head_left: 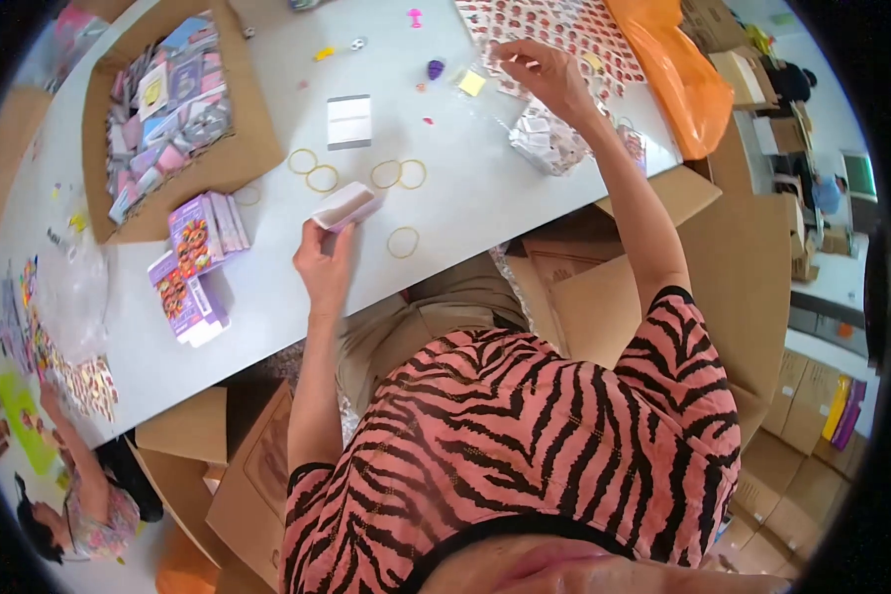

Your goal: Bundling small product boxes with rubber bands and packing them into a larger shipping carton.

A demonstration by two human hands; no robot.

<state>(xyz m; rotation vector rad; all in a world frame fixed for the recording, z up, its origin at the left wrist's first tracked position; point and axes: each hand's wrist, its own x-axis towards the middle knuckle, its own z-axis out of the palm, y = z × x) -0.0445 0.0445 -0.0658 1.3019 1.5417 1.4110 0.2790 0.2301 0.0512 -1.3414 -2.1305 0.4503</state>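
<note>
My left hand [324, 262] grips the small open box [345, 206], mouth toward my far-off right hand [544, 74], fingers pinching among stickers [554, 30].

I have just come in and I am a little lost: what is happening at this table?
A person sits at a white table. The left hand holds up a small open box. The right hand reaches to the far side, onto a patterned sheet, beside a clear bag. Rubber bands lie between the hands, small purple boxes to the left, and a carton of packets behind them.
</note>
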